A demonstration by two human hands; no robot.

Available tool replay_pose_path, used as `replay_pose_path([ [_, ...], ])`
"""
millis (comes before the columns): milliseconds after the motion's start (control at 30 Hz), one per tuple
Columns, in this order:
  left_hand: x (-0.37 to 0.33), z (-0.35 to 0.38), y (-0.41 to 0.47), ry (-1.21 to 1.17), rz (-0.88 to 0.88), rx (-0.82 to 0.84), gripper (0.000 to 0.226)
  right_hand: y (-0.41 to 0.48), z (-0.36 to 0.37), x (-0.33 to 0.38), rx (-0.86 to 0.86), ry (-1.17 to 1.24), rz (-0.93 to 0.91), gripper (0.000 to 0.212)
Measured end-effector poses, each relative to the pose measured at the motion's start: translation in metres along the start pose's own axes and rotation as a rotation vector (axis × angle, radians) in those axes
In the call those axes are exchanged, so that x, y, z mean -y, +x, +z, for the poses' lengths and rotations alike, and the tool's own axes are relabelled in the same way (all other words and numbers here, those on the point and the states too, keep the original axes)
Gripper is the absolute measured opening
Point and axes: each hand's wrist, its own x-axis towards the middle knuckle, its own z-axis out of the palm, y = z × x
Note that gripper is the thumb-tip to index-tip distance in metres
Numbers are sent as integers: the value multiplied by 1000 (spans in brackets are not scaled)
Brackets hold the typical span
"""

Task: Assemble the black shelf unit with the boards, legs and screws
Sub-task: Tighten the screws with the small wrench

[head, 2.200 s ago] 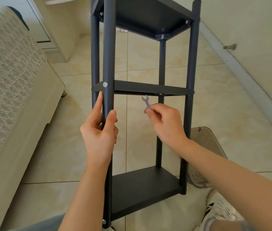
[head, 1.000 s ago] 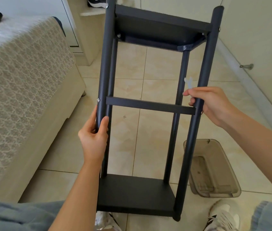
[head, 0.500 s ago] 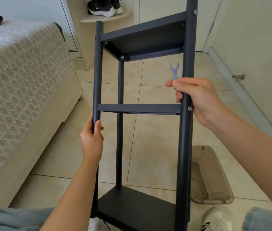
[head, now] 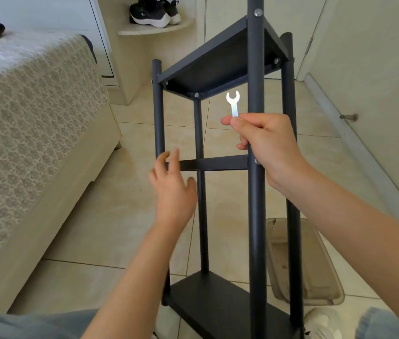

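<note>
Change: left hand (head: 171, 192) has let go of the near-left leg (head: 158, 113) it gripped a moment ago. Now it is open, fingers spread and blurred, just in front of that leg at the level of the middle board (head: 213, 163); can't tell if it touches. The black shelf unit (head: 256, 228) has swung round, so the near-right leg is now closest to the person.

Right hand (head: 267, 143) still wraps its lower fingers round that leg, just above a screw (head: 257, 161), and pinches the wrench (head: 233, 102) between thumb and forefinger, open end up.

Task read: unit stands upright on the tile floor (head: 110, 216), with top board (head: 218, 67), middle board and bottom board (head: 218, 307) all in place between four legs. Looks near done. The turning is probably a check of the screws, with the left hand regripping for another turn.

Materials:
- legs are round matte black tubes
- boards are flat, matte and dark, middle one seen edge-on
- screw heads are small, round and silvery
- wrench is thin, flat, bright metal
- tiles are glossy beige

A bed (head: 34, 118) with a lacy patterned cover stands left. A clear brownish plastic tray (head: 303, 265) lies on the floor behind the legs. Black sneakers (head: 152, 13) sit on a corner ledge.
</note>
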Motion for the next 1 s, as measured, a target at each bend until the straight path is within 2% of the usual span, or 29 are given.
replay_pose_path([
  [100, -43, 6, -32, -237, 22, -11, 49, 2, 5, 2, -34, -9, -2, 19],
  [167, -62, 13, -55, -404, -38, 47, 38, 4, 6, 3, -62, 8, 12, 18],
  [267, -70, 25, -78, -495, -81, 164, 36, 6, 8, 5, -75, -5, 23, 18],
  [333, -69, 32, -87, -534, -84, 181, 36, 6, 9, 8, -59, -28, 25, 20],
  [500, -60, 33, -90, -526, -101, 21, 46, 6, 9, 14, 7, -85, 17, 20],
  [633, -56, 29, -87, -557, -94, -19, 48, 7, 7, 17, 74, -134, -19, 19],
  [800, -44, 29, -81, -550, -69, -67, 51, 8, 7, 20, 137, -184, -77, 28],
  [1000, -25, 19, -63, -488, -52, -73, 65, 12, 4, 23, 288, -257, -84, 18],
])
